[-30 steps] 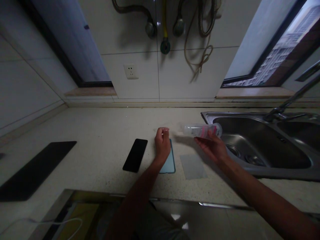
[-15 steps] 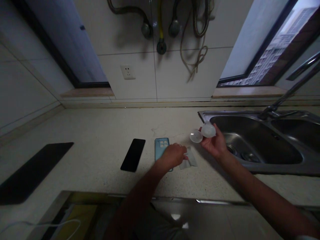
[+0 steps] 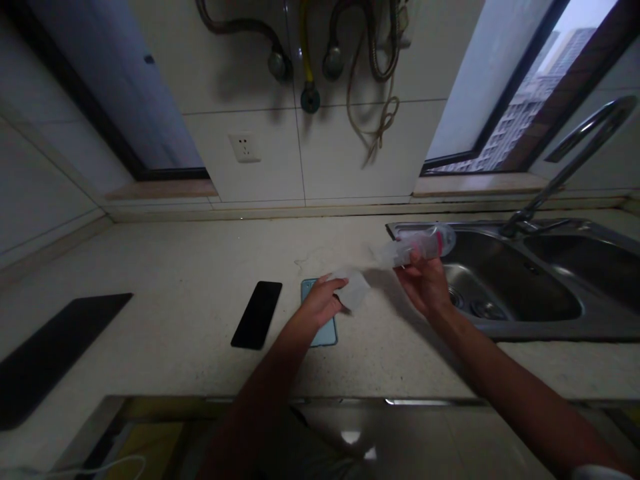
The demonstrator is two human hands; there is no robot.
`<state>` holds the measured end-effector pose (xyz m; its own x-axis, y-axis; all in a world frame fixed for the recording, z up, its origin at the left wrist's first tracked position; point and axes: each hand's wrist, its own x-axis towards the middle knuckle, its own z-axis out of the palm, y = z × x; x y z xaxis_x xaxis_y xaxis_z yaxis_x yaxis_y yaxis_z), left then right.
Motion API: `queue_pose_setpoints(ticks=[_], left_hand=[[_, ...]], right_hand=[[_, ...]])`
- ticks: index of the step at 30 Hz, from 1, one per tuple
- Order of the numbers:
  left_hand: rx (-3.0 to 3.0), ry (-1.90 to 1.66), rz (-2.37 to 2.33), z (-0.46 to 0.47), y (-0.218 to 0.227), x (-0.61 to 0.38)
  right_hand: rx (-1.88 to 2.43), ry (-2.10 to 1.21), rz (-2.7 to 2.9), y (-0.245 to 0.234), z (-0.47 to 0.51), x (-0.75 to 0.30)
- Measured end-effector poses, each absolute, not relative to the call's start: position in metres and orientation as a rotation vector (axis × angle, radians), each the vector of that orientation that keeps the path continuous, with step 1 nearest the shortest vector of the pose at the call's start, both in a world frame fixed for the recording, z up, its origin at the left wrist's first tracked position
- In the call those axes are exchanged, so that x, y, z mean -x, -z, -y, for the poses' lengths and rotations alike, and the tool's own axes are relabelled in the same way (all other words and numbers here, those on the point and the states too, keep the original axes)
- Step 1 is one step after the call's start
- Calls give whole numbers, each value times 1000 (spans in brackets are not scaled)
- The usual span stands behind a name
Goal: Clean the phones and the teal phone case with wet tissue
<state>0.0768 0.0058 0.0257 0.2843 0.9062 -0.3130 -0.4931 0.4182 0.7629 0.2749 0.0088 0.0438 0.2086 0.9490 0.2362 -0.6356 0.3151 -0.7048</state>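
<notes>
My left hand (image 3: 323, 303) pinches a thin white wipe or cloth (image 3: 354, 291) between thumb and fingers, raised over the counter. Beneath that hand lies a light blue phone case (image 3: 326, 335), partly covered by it. A black phone (image 3: 257, 315) rests just to the left of the case, dark face up. My right hand (image 3: 425, 283) is closed around a translucent plastic bottle (image 3: 423, 247) with a pink-red band near its right end. The bottle lies nearly sideways, its left end towards the wipe; blur hides its finer details.
A stainless steel double sink (image 3: 530, 329) with a tall faucet (image 3: 590, 143) is at the right. A dark flat panel (image 3: 60, 353) lies on the pale counter (image 3: 180, 267) at the left. Hoses and a socket (image 3: 245, 148) are on the tiled wall.
My left hand has lifted the white wipe off the counter. My right hand has turned the bottle from its round ends facing me to nearly sideways. The view has shifted slightly right.
</notes>
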Motion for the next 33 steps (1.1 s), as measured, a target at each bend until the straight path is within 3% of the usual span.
queue_pose_setpoints(ticks=[9, 18, 23, 28, 33], left_hand=[[-304, -877, -641, -7, -29, -83], [-279, -854, -613, -2, -30, -87], [-300, -826, -601, -1, -28, -87], [-288, -844, -619, -3, -25, -86], [-296, -855, -616, -4, -25, -86]], right_hand=[[780, -1126, 1126, -37, 11, -266], [587, -950, 1156, -40, 16, -271], [778, -1003, 1371, -39, 24, -265], [728, -919, 1221, -39, 26, -263], [757, -1075, 1191, -40, 20, -264]])
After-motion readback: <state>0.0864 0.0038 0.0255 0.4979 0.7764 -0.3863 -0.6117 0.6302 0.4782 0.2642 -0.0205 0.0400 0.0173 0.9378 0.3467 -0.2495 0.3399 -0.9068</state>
